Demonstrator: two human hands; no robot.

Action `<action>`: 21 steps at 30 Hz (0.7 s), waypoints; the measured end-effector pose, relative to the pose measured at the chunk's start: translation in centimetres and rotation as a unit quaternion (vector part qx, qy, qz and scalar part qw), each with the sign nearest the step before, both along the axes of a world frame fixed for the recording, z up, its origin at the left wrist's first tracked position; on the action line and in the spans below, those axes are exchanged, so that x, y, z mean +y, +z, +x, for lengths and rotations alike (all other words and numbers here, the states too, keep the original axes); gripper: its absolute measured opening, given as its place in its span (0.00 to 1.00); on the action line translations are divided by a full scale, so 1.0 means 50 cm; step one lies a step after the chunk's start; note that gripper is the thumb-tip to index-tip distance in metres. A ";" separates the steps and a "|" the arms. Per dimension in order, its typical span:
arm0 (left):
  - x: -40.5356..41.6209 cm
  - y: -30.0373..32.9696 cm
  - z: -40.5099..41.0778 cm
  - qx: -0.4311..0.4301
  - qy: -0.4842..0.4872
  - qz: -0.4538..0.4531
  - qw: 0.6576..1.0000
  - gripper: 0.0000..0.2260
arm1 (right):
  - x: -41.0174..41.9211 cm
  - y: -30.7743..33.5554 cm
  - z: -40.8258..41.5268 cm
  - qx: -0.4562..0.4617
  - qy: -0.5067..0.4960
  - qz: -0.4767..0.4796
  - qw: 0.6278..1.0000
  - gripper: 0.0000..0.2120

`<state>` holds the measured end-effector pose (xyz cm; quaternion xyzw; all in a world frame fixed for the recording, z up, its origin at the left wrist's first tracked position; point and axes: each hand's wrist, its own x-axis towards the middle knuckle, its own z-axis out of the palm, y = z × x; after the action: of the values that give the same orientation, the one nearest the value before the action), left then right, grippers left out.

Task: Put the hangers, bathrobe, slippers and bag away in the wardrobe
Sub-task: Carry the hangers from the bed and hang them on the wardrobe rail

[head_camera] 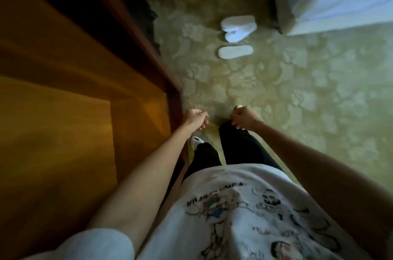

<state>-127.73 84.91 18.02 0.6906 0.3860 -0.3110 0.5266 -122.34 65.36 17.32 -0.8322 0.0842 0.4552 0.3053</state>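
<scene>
White short-sleeved T-shirt with loose, wide sleeves, the left sleeve ending above the elbow. Across the chest, a cartoon-style print in black outline: small figures, scribbled lettering too blurred to read, touches of blue, green and red. Bare forearms below the sleeves, no watch, bracelet or ring visible on the left hand or the right hand. Black trousers, plain and fairly slim in the leg. At the left foot, a white shoe with dark markings, mostly hidden by the arm; little of the other shoe visible.
</scene>
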 end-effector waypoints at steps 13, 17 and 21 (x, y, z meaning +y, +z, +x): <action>-0.511 -0.031 0.232 0.016 -0.461 0.001 0.887 0.10 | -0.493 -0.002 -0.163 0.011 -0.417 -0.037 0.908 0.11; -0.677 -0.012 0.310 -0.012 -0.530 -0.004 0.848 0.09 | -0.620 -0.003 -0.198 0.017 -0.484 -0.049 0.874 0.11; -0.800 0.009 0.391 -0.031 -0.570 -0.010 0.821 0.09 | -0.707 -0.009 -0.167 0.018 -0.520 -0.046 0.853 0.14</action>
<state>-108.16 44.92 18.46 0.7914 -0.0963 -0.5378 0.2741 -130.71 30.02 16.86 -0.6715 0.5311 0.2403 0.4576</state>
